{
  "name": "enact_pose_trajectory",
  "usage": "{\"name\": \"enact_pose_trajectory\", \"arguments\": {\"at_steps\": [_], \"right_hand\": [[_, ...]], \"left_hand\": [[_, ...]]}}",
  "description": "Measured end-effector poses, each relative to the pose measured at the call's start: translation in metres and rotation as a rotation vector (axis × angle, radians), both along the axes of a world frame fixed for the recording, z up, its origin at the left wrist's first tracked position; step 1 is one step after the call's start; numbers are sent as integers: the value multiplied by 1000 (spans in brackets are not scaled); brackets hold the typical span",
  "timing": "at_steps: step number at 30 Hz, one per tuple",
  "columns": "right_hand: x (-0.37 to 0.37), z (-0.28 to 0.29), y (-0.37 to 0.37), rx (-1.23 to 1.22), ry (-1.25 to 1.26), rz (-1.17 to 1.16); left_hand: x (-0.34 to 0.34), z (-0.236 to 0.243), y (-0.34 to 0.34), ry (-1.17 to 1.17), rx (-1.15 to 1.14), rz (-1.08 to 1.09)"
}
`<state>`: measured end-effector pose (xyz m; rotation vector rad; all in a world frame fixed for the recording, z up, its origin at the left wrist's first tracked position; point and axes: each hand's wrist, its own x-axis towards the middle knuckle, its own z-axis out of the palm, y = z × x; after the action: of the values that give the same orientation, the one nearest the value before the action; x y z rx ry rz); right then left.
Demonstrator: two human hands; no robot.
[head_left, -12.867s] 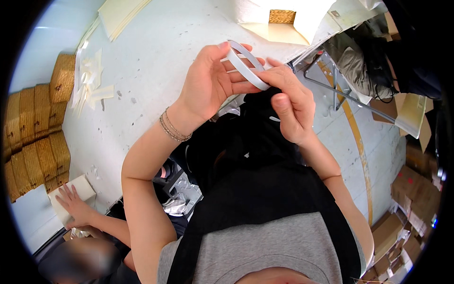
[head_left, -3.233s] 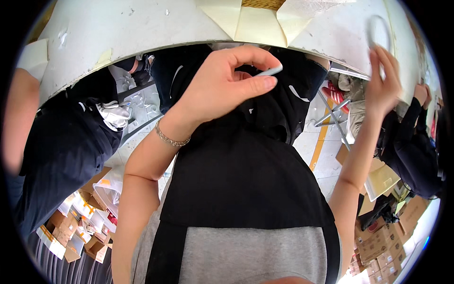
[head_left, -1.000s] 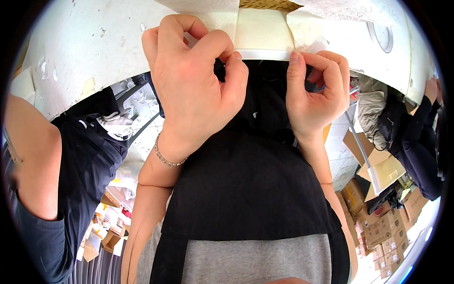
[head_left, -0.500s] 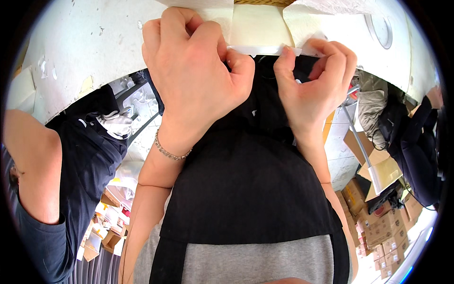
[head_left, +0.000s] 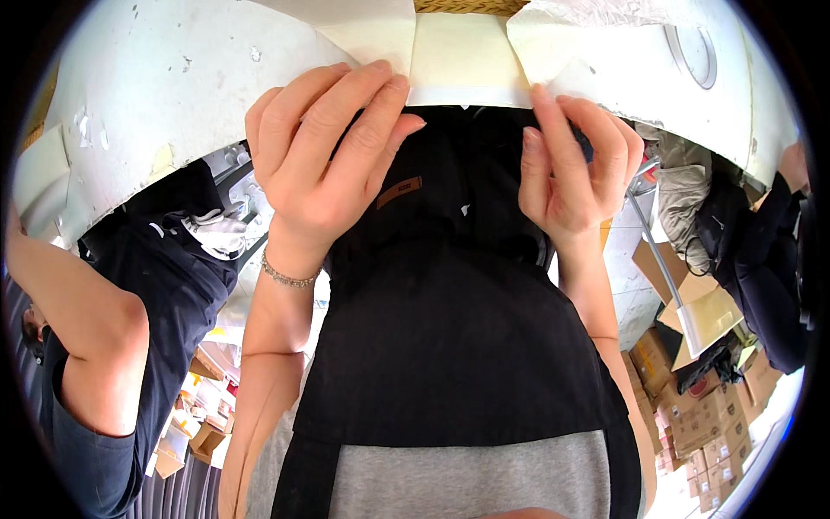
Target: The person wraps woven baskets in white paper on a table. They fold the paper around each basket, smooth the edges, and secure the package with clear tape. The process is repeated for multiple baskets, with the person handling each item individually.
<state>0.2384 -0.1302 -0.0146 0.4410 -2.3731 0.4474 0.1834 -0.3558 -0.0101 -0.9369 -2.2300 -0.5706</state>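
Observation:
Cream paper lies at the near edge of the white table, with flaps folded or curled up on its left and right sides. Along its front runs a narrow white strip. My left hand rests its long fingertips on the left flap, fingers stretched and thumb apart. At the right flap, my right hand touches the lower corner with its index fingertip; the thumb stands away and the other fingers bend loosely. Behind the paper, part of something woven and tan shows, mostly cut off by the frame.
A round ring-like opening is in the table at the right. A co-worker's bent arm is close on my left; another person's dark sleeve shows far right. Stacked cardboard boxes stand on the floor at right.
Both hands have loosened from pinching the paper's front edge. My left hand has shifted left and its fingers have straightened. The right index finger has extended. The co-worker's arm at left has moved.

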Motion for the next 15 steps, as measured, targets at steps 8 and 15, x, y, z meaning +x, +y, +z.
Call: {"name": "enact_pose_trajectory", "arguments": {"at_steps": [8, 15], "right_hand": [[-3, 1, 2, -96, -79, -30], [-5, 37, 12, -80, -421, 7]], "left_hand": [[4, 10, 30, -140, 44, -159], [-8, -7, 54, -204, 95, -191]]}}
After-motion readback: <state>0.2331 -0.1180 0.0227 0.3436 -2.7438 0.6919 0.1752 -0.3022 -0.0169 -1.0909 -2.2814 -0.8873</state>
